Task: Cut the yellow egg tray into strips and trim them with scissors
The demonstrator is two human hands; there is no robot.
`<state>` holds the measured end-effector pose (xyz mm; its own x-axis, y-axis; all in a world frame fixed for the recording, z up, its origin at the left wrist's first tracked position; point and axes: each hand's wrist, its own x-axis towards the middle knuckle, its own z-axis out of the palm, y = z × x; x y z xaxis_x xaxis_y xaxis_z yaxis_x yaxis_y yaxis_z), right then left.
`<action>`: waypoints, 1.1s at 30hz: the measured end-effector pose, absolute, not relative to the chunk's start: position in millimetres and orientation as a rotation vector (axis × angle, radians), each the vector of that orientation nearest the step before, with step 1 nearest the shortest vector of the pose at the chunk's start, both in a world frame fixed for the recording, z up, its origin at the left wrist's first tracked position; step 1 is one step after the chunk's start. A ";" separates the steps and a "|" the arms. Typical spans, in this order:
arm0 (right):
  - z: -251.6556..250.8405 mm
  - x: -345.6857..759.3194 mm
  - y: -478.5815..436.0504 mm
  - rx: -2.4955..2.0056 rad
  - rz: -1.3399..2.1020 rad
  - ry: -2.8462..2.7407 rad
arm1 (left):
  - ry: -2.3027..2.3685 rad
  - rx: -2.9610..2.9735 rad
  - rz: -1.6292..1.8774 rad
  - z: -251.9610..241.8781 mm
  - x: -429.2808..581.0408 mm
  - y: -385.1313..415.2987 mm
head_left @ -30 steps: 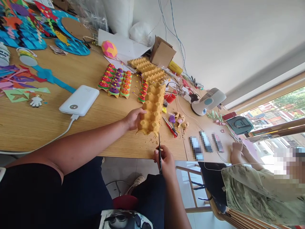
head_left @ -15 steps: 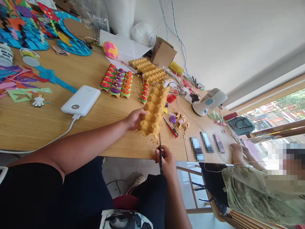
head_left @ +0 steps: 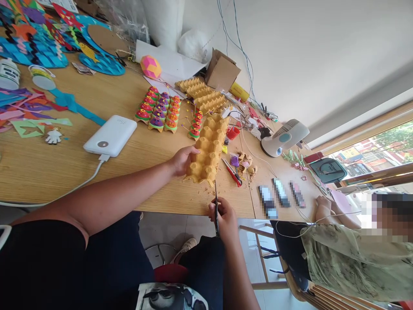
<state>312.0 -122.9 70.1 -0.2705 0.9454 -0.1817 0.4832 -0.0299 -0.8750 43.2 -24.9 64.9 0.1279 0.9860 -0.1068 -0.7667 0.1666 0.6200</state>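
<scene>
A yellow egg carton piece point(head_left: 209, 148), with rows of bumps, is gripped at its left side by my left hand point(head_left: 185, 161). Below it, my right hand point(head_left: 225, 215) is closed round the dark handles of a pair of scissors point(head_left: 216, 211). The narrow blades point up at the carton's lower corner; whether they touch it I cannot tell. Just right of the carton, a red utility knife point(head_left: 232, 173) lies on the wooden table point(head_left: 155, 172). Small yellow scraps are scattered under the carton and around the knife.
Painted egg carton strips point(head_left: 157, 110) and uncut yellow cartons point(head_left: 203, 94) lie beyond my hands. A white power bank point(head_left: 110, 135) with a cable sits at left. On the right are phones point(head_left: 280, 192), a white fan point(head_left: 284, 137) and a seated person in a green top point(head_left: 342, 258).
Both hands hold almost the same pose, with the carton and scissors barely moved. The whole view has shifted very slightly.
</scene>
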 end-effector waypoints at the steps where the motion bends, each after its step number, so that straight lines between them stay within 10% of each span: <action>1: 69.7 311.9 -122.2 -1.493 1.252 -1.770 | 0.562 0.472 1.346 65.4 43.2 -24.9; 33: 85.0 333.3 -111.8 -1.532 0.876 -2.047 | 0.574 0.520 1.284 52.7 38.6 -19.0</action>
